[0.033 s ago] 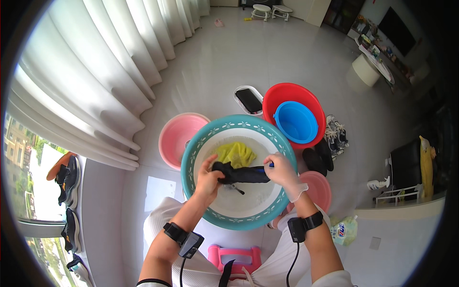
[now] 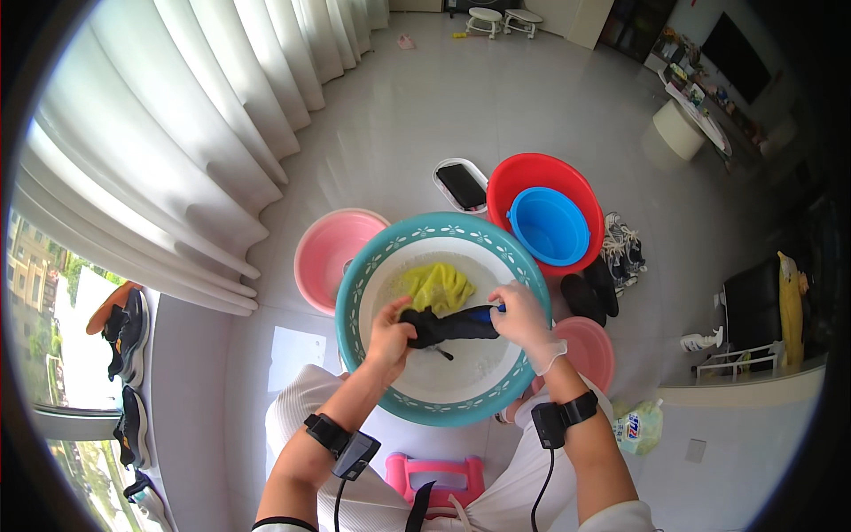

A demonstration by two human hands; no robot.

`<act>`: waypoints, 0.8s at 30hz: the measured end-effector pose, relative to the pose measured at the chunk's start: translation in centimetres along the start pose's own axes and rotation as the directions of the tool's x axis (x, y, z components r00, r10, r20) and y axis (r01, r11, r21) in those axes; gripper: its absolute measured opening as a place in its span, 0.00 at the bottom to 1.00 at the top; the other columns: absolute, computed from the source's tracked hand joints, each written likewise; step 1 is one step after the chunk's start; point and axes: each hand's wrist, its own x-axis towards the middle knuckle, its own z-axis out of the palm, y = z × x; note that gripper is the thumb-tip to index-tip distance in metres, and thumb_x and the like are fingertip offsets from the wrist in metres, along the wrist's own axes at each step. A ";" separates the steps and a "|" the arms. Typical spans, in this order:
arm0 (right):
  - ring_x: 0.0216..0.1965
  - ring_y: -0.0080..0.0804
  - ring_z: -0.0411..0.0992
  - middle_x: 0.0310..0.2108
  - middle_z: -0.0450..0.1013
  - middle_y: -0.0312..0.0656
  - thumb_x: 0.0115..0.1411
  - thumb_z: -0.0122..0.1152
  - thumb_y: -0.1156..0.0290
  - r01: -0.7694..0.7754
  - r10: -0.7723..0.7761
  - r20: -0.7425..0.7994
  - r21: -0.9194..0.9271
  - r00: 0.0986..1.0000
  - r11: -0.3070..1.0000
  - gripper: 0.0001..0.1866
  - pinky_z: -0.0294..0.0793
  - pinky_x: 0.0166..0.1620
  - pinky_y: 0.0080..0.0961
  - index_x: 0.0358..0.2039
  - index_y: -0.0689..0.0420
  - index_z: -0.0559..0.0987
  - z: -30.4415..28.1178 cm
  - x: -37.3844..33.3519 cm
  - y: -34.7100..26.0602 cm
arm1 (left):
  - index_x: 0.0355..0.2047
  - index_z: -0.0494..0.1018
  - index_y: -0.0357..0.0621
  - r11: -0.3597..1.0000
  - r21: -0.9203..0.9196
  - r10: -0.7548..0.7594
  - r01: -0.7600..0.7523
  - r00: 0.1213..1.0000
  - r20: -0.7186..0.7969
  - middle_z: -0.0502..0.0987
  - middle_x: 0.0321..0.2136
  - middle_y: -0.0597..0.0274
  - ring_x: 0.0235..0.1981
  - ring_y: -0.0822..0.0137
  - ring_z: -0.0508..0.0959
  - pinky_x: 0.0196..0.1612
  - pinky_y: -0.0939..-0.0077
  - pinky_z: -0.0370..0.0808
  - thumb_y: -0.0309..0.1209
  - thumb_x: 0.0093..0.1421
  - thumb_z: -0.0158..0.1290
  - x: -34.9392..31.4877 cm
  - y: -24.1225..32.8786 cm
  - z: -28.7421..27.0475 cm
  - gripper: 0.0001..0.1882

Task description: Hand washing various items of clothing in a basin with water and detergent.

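Note:
Above a teal-rimmed basin (image 2: 356, 355) of cloudy water, both my hands hold a long black fabric item (image 2: 465, 324), stretched sideways between them; its kind is unclear. My left hand (image 2: 388, 335) is closed on its bunched left end. My right hand (image 2: 521, 319), in a thin translucent glove, grips the right end, where a blue part (image 2: 483, 314) shows. A short dark strand with a thick tip (image 2: 445, 354) shows below the item. Just beyond it a wet yellow-green cloth (image 2: 439, 288) lies in the water.
A pink basin (image 2: 312, 266) stands left of the teal one, another pink basin (image 2: 592, 350) right. Far right, a blue bucket (image 2: 550, 226) sits inside a red tub (image 2: 501, 177). Beside them are dark sneakers (image 2: 625, 253) and black slippers (image 2: 585, 297). A pink stool (image 2: 434, 501) is below me.
My left hand and the left end of the black fabric item have shifted slightly right and toward me. My right hand keeps its hold, barely moved.

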 end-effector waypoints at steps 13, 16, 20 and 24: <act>0.44 0.48 0.72 0.43 0.73 0.52 0.52 0.61 0.63 -0.190 0.201 0.375 -0.066 0.905 0.980 0.23 0.70 0.47 0.38 0.46 0.60 0.73 9.5 -1.2 -0.9 | 0.65 0.50 0.53 0.810 -0.071 -0.584 0.582 0.812 -0.003 0.49 0.65 0.53 0.64 0.42 0.51 0.58 0.27 0.46 0.57 0.63 0.35 1.6 -7.7 -0.3 0.35; 0.36 0.32 0.75 0.34 0.76 0.43 0.51 0.61 0.66 -0.476 0.159 0.513 0.578 0.844 0.663 0.17 0.72 0.41 0.28 0.40 0.61 0.76 10.9 -1.8 -2.9 | 0.64 0.52 0.52 0.810 -0.129 -0.569 0.572 0.820 0.057 0.53 0.64 0.52 0.63 0.40 0.53 0.58 0.27 0.46 0.62 0.61 0.32 1.5 -7.0 -0.7 0.38; 0.32 0.22 0.70 0.31 0.73 0.39 0.52 0.62 0.68 -0.318 0.124 0.330 0.639 0.936 0.700 0.15 0.71 0.35 0.22 0.37 0.64 0.76 9.6 -3.3 -7.4 | 0.52 0.66 0.51 0.832 -0.271 -0.475 0.484 0.874 0.104 0.70 0.50 0.52 0.53 0.51 0.69 0.55 0.43 0.62 0.63 0.59 0.36 2.1 -6.1 -2.2 0.33; 0.23 0.39 0.69 0.23 0.69 0.44 0.52 0.64 0.67 0.225 -0.175 -0.147 0.490 0.974 0.842 0.10 0.69 0.29 0.28 0.24 0.58 0.73 7.2 -5.9 -11.7 | 0.38 0.71 0.46 0.781 -0.427 -0.293 0.456 0.871 0.394 0.76 0.32 0.54 0.36 0.53 0.77 0.44 0.53 0.74 0.55 0.63 0.40 4.8 -8.2 -4.9 0.25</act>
